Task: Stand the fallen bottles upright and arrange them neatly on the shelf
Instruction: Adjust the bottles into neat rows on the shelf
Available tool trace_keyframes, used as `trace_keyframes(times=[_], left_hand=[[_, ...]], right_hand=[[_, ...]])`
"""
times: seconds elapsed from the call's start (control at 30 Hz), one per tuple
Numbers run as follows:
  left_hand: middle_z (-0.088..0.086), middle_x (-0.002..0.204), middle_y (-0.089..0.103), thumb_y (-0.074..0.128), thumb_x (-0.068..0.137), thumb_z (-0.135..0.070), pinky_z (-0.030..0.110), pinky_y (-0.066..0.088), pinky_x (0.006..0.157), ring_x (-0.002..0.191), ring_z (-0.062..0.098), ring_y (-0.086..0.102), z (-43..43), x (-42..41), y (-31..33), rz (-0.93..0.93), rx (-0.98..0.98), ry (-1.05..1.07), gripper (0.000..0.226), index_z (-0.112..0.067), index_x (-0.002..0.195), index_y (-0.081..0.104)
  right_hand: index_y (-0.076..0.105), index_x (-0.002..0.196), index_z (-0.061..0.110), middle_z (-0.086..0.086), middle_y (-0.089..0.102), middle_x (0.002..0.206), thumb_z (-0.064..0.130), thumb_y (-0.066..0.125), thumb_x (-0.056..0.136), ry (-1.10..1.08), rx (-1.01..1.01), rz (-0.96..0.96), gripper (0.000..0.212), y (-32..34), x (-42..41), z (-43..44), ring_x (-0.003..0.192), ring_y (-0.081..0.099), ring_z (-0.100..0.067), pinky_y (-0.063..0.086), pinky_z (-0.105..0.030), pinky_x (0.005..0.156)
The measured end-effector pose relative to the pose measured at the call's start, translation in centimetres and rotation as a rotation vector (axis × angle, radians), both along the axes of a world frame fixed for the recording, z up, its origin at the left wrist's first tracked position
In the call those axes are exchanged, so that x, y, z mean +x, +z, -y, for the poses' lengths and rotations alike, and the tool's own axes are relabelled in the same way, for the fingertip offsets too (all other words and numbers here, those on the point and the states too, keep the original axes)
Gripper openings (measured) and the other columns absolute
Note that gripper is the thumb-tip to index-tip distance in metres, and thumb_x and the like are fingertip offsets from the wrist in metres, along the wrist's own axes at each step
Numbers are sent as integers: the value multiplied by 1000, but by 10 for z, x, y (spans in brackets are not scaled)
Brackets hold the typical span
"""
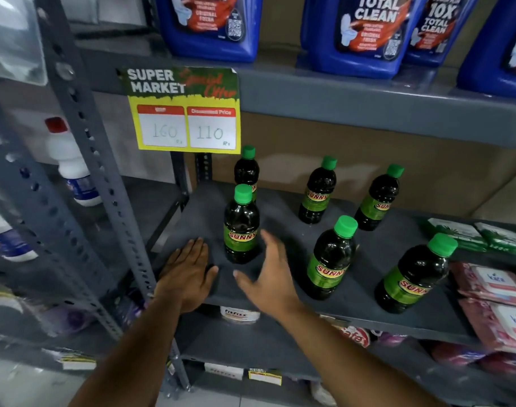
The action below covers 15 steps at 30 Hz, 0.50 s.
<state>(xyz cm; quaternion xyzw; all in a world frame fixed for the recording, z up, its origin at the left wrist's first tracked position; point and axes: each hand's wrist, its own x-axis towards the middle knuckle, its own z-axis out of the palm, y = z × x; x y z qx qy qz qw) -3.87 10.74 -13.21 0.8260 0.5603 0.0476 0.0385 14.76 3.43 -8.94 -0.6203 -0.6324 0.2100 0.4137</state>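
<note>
Several dark Sunny bottles with green caps stand upright on the grey shelf point(283, 207). The front-left bottle point(241, 227) has another bottle point(246, 168) right behind it. Two more stand at the back, one in the middle point(317, 195) and one to the right point(378, 201). Two stand at the front, one in the middle point(330, 262) and one to the right point(412, 277). My left hand point(186, 271) lies flat on the shelf's front-left corner, fingers apart. My right hand point(268, 274) hovers open just right of the front-left bottle, holding nothing.
A yellow price sign point(183, 110) hangs from the shelf above, where blue cleaner jugs point(362, 33) stand. Green packs point(468, 235) and pink wipe packs point(497, 292) lie at the right. A perforated steel post point(104, 171) rises at the left, with white bottles point(72, 163) beyond it.
</note>
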Motion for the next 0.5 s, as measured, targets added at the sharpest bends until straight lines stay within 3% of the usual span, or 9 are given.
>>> trace_keyframes(times=[0.1,0.2,0.3,0.5], left_hand=[[6,159,8,-11,77,-62,36,2,116,143,17,2,0,-1,-3,14,28,3,90,-11,149,8],[5,159,10,-16,78,-66,36,3,115,143,17,4,-1,-1,-5,27,39,5,93,-12,149,10],[5,159,11,-11,82,-59,36,3,115,143,18,4,1,-2,-2,49,43,0,86,-11,149,12],[5,159,7,-10,82,-53,37,4,116,143,17,1,1,-1,-1,32,36,-6,81,-11,149,8]], right_hand=[[28,141,24,5,44,135,24,86,64,14,-139,-114,96,16,1,-40,126,41,-10,35,-27,103],[47,127,20,3,61,118,15,86,65,21,-283,-149,74,12,2,-60,113,57,-13,41,-24,87],[57,116,20,2,68,108,21,86,66,-28,-290,-157,57,0,0,-59,99,63,-13,45,-21,77],[56,110,29,10,69,100,32,82,62,-56,-255,-132,55,-12,-8,-28,92,65,-7,54,-26,77]])
